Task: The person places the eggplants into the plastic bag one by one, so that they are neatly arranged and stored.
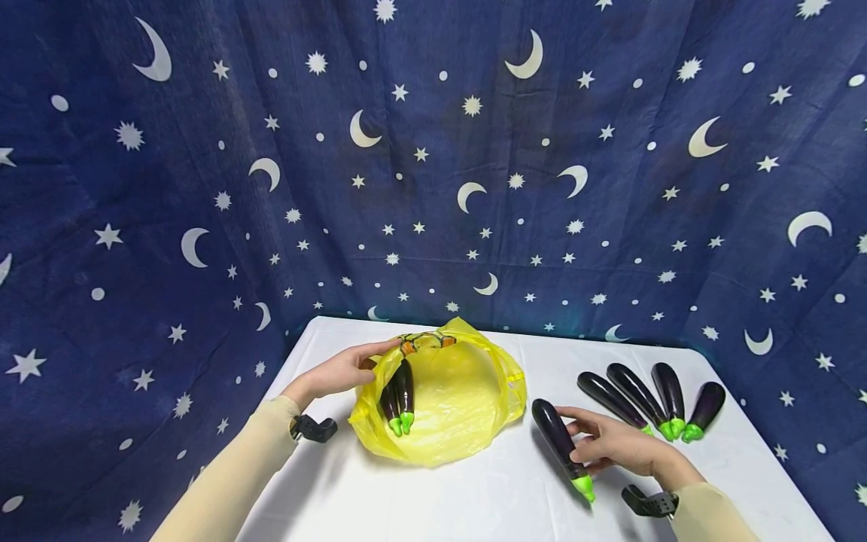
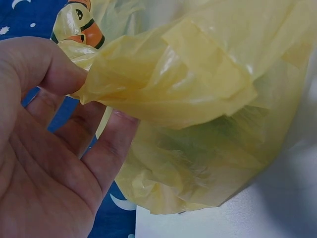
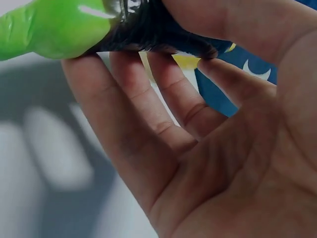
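A yellow plastic bag (image 1: 454, 406) lies with its mouth spread wide on the table, and two eggplants (image 1: 405, 388) rest inside its left part. My left hand (image 1: 342, 370) pinches the bag's left rim between thumb and fingers; the left wrist view shows the thin film (image 2: 148, 84) caught there. To the right of the bag, my right hand (image 1: 609, 444) holds another eggplant (image 1: 558, 440), its bright green stem end (image 1: 583, 488) pointing down toward me. In the right wrist view, fingertips and thumb grip this dark eggplant (image 3: 143, 29) across its body.
Several more eggplants (image 1: 637, 391) lie fanned out at the right on the white table (image 1: 420, 504), stems toward the near side. A dark blue curtain (image 1: 433, 150) with moons and stars hangs behind and along both sides.
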`<control>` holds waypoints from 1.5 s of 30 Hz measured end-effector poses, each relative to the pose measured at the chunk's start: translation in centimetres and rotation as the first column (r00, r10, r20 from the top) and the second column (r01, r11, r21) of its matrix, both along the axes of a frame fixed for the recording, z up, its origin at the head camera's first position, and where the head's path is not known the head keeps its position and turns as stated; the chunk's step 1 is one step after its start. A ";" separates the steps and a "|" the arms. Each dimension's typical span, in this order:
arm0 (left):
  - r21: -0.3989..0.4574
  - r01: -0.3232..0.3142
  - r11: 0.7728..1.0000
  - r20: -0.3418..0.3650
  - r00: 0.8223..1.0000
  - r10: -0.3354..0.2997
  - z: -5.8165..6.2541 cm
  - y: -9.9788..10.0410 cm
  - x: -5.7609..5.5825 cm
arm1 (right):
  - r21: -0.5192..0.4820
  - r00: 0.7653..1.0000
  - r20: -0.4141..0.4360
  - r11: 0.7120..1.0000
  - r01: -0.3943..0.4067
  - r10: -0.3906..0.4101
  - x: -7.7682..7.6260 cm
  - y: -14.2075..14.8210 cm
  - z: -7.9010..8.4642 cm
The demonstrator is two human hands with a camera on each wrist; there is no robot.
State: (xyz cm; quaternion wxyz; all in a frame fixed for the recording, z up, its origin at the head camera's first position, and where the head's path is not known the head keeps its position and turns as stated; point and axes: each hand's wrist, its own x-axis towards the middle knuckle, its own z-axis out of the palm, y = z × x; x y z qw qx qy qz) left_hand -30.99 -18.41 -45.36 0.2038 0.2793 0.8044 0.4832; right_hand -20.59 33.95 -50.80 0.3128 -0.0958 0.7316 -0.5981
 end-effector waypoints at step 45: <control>-0.003 -0.003 1.000 -0.022 1.000 0.003 0.0 0.1 0.0 | -0.250 0.996 0.051 0.966 -0.059 0.074 -6.5 -15.6 -0.9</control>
